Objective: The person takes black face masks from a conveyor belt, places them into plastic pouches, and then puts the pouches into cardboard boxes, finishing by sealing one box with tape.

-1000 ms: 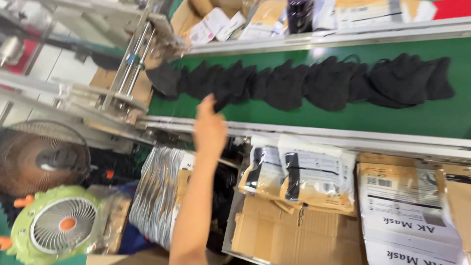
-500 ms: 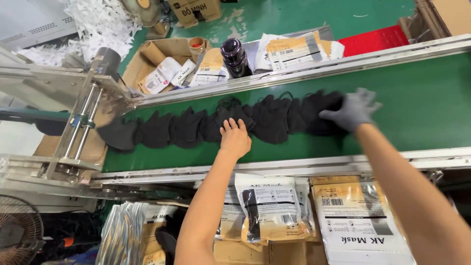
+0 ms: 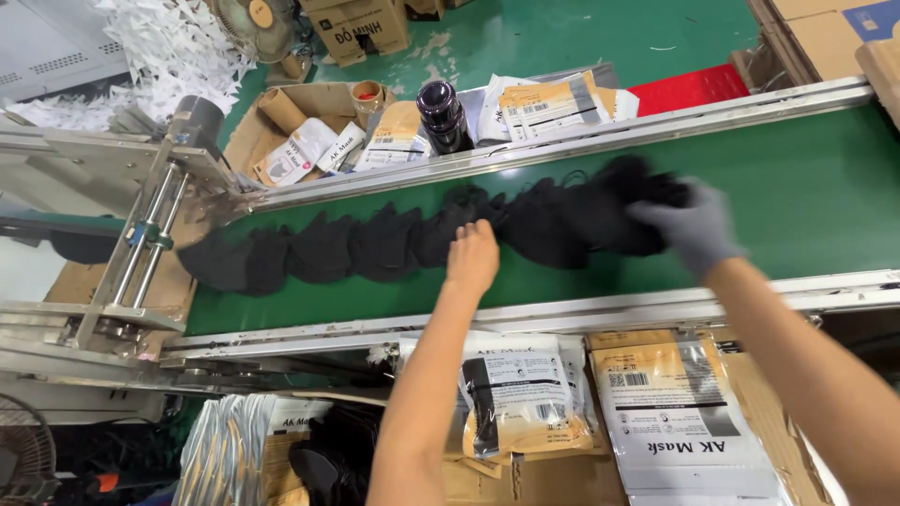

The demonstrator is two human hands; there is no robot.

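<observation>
Row of overlapping black masks [image 3: 375, 245] lying along green conveyor belt [image 3: 797, 187], from metal roller frame [image 3: 141, 234] at one end to right hand. Left hand [image 3: 472, 260] bare, fingers bent, resting on masks mid-row; grip not discernible. Right hand [image 3: 692, 228] in grey glove, closed around bunched end of row. Dark bottle [image 3: 442, 116] and packaged pouches just beyond far rail. Printed pouches [image 3: 656, 412] stacked in cartons below near rail.
</observation>
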